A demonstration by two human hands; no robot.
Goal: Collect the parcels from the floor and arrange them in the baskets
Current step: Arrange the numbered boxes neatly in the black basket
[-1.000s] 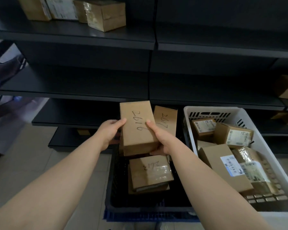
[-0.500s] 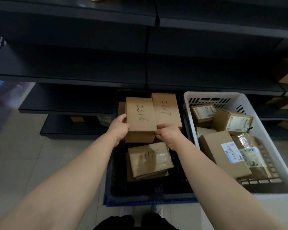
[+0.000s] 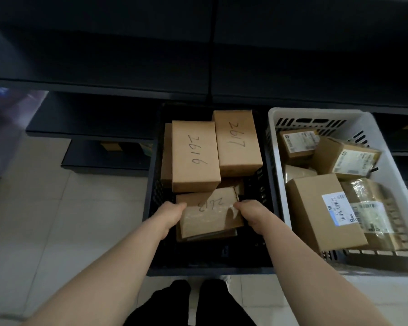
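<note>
A dark plastic basket (image 3: 151, 231) on the floor holds several brown cardboard parcels. The one marked 2616 (image 3: 194, 156) lies flat at the back left beside the one marked 2617 (image 3: 236, 142). In front of them sits a taped parcel marked 2613 (image 3: 210, 215). My left hand (image 3: 170, 214) grips its left edge and my right hand (image 3: 250, 215) grips its right edge, fingers curled down the sides.
A white slotted basket (image 3: 276, 118) stands to the right, holding several labelled parcels. Dark shelving (image 3: 127, 67) runs along the back, its lowest shelf just behind the baskets. Pale floor tiles (image 3: 45, 220) lie to the left. My dark shoes (image 3: 189, 302) stand before the dark basket.
Both hands let go of the 2616 parcel, now resting in the dark basket, and dropped to grip the taped parcel in front. The view tilted further down.
</note>
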